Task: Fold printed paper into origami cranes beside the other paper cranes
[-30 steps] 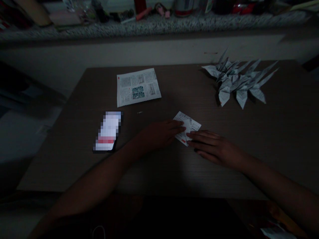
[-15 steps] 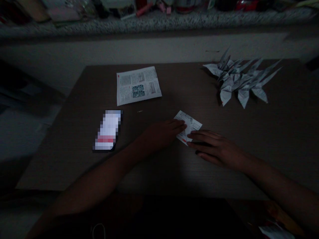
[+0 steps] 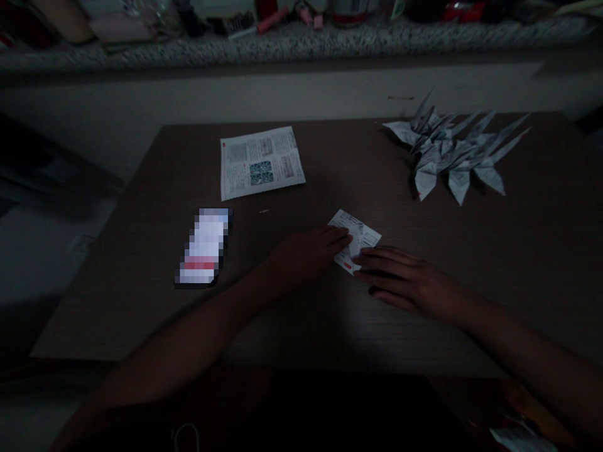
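Observation:
A small folded piece of printed paper (image 3: 360, 233) lies flat on the dark wooden table (image 3: 330, 314), near its middle. My left hand (image 3: 306, 254) rests on the table with its fingertips pressed on the paper's left edge. My right hand (image 3: 405, 282) lies flat, fingers stretched out and together, with the tips on the paper's lower right corner. Neither hand lifts the paper.
A printed sheet (image 3: 261, 162) lies flat further back. A lit phone (image 3: 205, 246) sits to the left. Several folded paper cranes (image 3: 452, 157) are heaped at the back right. A cluttered granite ledge (image 3: 301, 44) runs behind the table.
My right hand has crept slightly up and left onto the paper's lower corner. The left hand and the paper have hardly moved.

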Demonstrator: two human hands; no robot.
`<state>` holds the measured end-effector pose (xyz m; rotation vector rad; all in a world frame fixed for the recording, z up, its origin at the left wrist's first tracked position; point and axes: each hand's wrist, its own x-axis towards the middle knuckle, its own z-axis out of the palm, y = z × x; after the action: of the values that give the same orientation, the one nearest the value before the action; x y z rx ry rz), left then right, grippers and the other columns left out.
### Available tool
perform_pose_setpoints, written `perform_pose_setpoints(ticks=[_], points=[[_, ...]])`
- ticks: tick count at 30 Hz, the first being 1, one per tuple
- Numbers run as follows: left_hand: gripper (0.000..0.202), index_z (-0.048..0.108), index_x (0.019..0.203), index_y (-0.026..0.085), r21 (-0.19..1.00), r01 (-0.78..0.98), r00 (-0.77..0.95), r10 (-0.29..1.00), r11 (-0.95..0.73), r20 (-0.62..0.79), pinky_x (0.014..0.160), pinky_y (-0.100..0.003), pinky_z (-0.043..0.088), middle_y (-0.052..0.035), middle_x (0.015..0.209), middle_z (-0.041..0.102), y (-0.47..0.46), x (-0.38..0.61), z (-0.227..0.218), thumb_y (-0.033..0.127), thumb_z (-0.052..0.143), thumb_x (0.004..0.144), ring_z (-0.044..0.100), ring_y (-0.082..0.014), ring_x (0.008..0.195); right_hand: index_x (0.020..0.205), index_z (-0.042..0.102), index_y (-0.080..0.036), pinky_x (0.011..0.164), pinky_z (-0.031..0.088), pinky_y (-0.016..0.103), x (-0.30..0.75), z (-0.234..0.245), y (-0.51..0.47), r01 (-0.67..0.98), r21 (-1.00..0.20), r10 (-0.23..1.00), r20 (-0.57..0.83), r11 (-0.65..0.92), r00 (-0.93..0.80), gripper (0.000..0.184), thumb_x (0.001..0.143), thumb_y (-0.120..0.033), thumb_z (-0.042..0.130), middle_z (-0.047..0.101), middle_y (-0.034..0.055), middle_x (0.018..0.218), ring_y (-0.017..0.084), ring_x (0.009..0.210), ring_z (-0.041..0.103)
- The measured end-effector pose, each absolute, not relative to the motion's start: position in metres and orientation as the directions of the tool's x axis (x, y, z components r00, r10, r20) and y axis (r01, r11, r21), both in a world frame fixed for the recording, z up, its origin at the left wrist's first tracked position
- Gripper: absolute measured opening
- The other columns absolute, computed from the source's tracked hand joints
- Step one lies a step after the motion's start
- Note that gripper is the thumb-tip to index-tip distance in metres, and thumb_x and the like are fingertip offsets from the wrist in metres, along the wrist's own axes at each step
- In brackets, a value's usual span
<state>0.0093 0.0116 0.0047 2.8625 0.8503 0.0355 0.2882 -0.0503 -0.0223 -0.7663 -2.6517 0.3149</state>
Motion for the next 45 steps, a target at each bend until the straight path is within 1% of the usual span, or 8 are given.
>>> perform_pose_setpoints(ticks=[4,9,15,23,30,34,40,45], points=[[0.043,0.05,0.15,0.014,0.153,0.539,0.839,0.545,-0.829,-0.004,0.102,-0.034,0.055,-0.01,0.158,0.051,0.01,0.009,0.006,0.016,0.043,0.108,0.051,-0.023,0.142,0.146,0.059,-0.019,0.116,0.049,0.053,0.287,-0.022,-0.05,0.455,-0.296,0.532,0.283,0.84,-0.798,0.044,0.102,-0.024,0.061,0.064,0.0091,0.147,0.029,0.145,0.05],[0.044,0.048,0.152,0.014,0.173,0.536,0.84,0.543,-0.826,-0.013,0.106,-0.036,0.053,-0.0105,0.159,0.05,0.011,0.009,0.002,0.016,0.045,0.108,0.049,-0.0233,0.144,0.152,0.052,-0.02,0.114,0.05,0.053,0.287,-0.024,-0.05,0.478,-0.301,0.556,0.283,0.825,-0.781,0.051,0.102,-0.025,0.061,0.065,0.0094,0.146,0.028,0.142,0.053],[0.044,0.048,0.152,0.013,0.188,0.559,0.827,0.559,-0.807,-0.059,0.106,-0.036,0.053,-0.0118,0.159,0.049,0.009,0.011,0.01,0.015,0.042,0.108,0.05,-0.0241,0.143,0.151,0.054,-0.022,0.115,0.049,0.055,0.287,-0.025,-0.05,0.465,-0.314,0.55,0.291,0.828,-0.783,0.05,0.101,-0.023,0.062,0.065,0.0083,0.147,0.029,0.143,0.052],[0.043,0.05,0.151,0.013,0.172,0.541,0.837,0.547,-0.823,-0.016,0.108,-0.037,0.052,-0.0116,0.158,0.05,0.01,0.01,0.0,0.015,0.042,0.108,0.052,-0.0242,0.142,0.154,0.05,-0.024,0.115,0.049,0.053,0.284,-0.025,-0.052,0.494,-0.312,0.577,0.288,0.811,-0.764,0.054,0.102,-0.024,0.061,0.067,0.008,0.144,0.029,0.142,0.054],[0.045,0.047,0.152,0.012,0.156,0.553,0.83,0.558,-0.818,-0.019,0.108,-0.035,0.053,-0.0139,0.157,0.051,0.008,0.01,-0.001,0.016,0.042,0.108,0.053,-0.0233,0.142,0.147,0.06,-0.022,0.115,0.048,0.053,0.284,-0.024,-0.053,0.531,-0.278,0.594,0.247,0.8,-0.765,0.044,0.103,-0.026,0.06,0.057,0.0144,0.153,0.03,0.141,0.054],[0.046,0.045,0.153,0.01,0.141,0.55,0.832,0.554,-0.823,-0.006,0.111,-0.036,0.051,-0.0144,0.158,0.049,0.005,0.009,-0.003,0.014,0.043,0.107,0.053,-0.0247,0.142,0.146,0.06,-0.021,0.117,0.047,0.053,0.284,-0.024,-0.053,0.518,-0.284,0.585,0.261,0.807,-0.768,0.043,0.103,-0.025,0.059,0.059,0.013,0.152,0.029,0.142,0.053],[0.047,0.043,0.153,0.011,0.119,0.557,0.828,0.561,-0.822,-0.004,0.109,-0.037,0.052,-0.0161,0.158,0.049,0.003,0.009,-0.008,0.014,0.043,0.106,0.055,-0.0251,0.14,0.144,0.06,-0.02,0.116,0.047,0.055,0.283,-0.025,-0.052,0.511,-0.31,0.587,0.252,0.802,-0.769,0.042,0.103,-0.026,0.059,0.058,0.0129,0.153,0.029,0.143,0.052],[0.047,0.043,0.153,0.009,0.098,0.534,0.843,0.537,-0.84,0.006,0.113,-0.037,0.049,-0.0178,0.157,0.049,0.003,0.009,-0.01,0.012,0.042,0.106,0.051,-0.026,0.144,0.144,0.06,-0.02,0.116,0.048,0.055,0.283,-0.026,-0.051,0.509,-0.307,0.584,0.249,0.804,-0.773,0.041,0.103,-0.027,0.059,0.058,0.0132,0.153,0.029,0.143,0.053]])
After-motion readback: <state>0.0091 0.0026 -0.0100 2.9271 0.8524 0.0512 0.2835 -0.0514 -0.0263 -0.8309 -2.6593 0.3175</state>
